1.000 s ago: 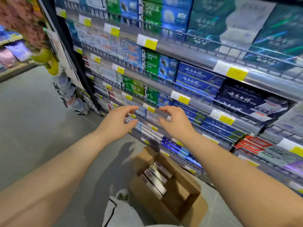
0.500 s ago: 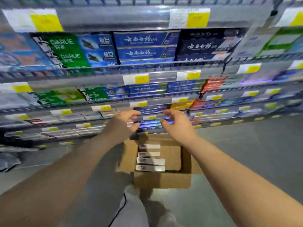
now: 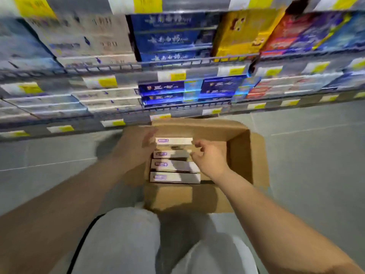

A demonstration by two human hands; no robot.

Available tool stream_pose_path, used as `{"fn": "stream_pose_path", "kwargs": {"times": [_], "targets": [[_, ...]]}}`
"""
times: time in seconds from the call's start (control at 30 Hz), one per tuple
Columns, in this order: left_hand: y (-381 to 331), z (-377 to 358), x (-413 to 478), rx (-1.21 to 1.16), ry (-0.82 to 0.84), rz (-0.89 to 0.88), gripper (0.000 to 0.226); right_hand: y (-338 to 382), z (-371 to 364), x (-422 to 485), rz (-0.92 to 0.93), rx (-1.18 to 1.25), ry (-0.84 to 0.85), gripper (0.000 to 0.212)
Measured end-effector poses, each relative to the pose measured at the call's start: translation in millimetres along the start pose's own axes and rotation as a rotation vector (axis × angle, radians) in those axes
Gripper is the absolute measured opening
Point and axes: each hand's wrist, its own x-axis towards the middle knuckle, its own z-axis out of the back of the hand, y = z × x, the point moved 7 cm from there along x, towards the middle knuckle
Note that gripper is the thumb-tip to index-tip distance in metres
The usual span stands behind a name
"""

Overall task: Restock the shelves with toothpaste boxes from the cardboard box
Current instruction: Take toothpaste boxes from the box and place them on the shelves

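— We see the left hand only as a smear. Does it touch the toothpaste boxes?
— We cannot tell. Hand and arm hide the carton's left wall from us.
— The right hand covers some boxes' right ends, and we cannot make out its grip.
— We find the shelves blurred, the price tags unreadable and the top row cut off.

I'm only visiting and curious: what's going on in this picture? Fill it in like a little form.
Place: shop aisle, shelves stocked with toothpaste, yellow price tags
Container: cardboard box, open, on the floor below the shelves
Contents: four white toothpaste boxes in a row
Left: left hand, fingers straight, at the farthest box's left end
Right: right hand, fingers curled by the boxes' right ends; grip unclear
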Motion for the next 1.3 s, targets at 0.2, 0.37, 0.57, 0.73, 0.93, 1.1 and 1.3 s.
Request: {"fn": "stream_pose_path", "kwargs": {"times": [0.2, 0.37, 0.57, 0.73, 0.93, 1.1, 1.3], "targets": [[85.5, -82.3, 47.4, 0.101, -0.056, -0.079, 0.027, -68.9, -119.7, 95.2, 0.0, -0.028, 0.091, 0.037], [119.7, -98.5, 68.8, 0.107, -0.227, -0.102, 0.04, -94.0, -190.9, 149.3, -0.043, -0.028, 0.244, 0.047], [127.8, -108.0, 71.5, 0.098, -0.278, -0.076, 0.041, -109.9, -232.4, 180.1, 0.051, -0.476, 0.336, 0.075], [127.8, -110.3, 72.8, 0.09, -0.301, -0.087, 0.04, -113.3, -242.0, 179.3, 0.081, -0.558, 0.363, 0.054], [91.1, -106.4, 68.3, 0.271, -0.291, -0.126, 0.035, -109.5, -206.9, 157.1, 0.125, -0.557, 0.214, 0.033], [60.1, -139.1, 88.9, 0.175, -0.132, -0.179, 0.039, -142.9, -119.0, 120.3, -0.054, -0.276, 0.034, 0.044], [85.7, -231.6, 131.3, 0.202, 0.091, -0.09, 0.042, -184.0, -60.7, 83.6, -0.205, -0.137, -0.211, 0.043]]}}
